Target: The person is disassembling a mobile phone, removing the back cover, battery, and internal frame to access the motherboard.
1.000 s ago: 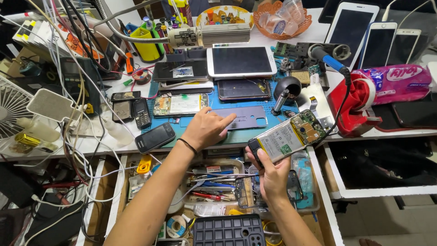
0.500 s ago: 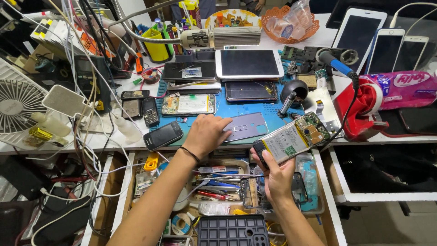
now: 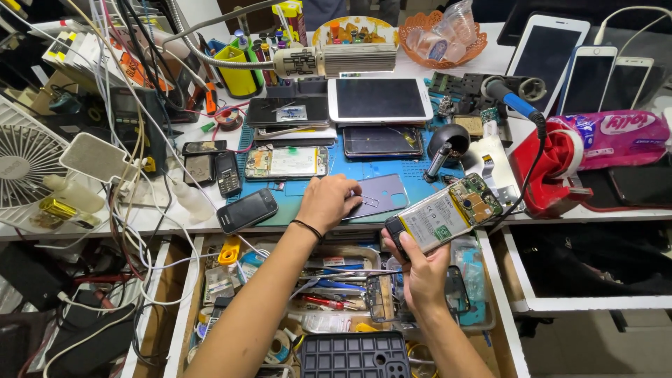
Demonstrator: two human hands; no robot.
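at far left a white fan sits amid tangled cables. moving right, a black phone lies at the bench edge. my left hand rests on the blue work mat, fingers curled down, fingertips touching a grey back cover that lies flat there; i cannot tell whether anything is pinched beneath them. further right, my right hand grips an opened phone over the open tool drawer, thumb and fingers clamped on its lower end, battery and circuit board facing up. i judge the step in hand as collecting a part from the mat. the next move calls for a fine fingertip grip and a steady, level phone.
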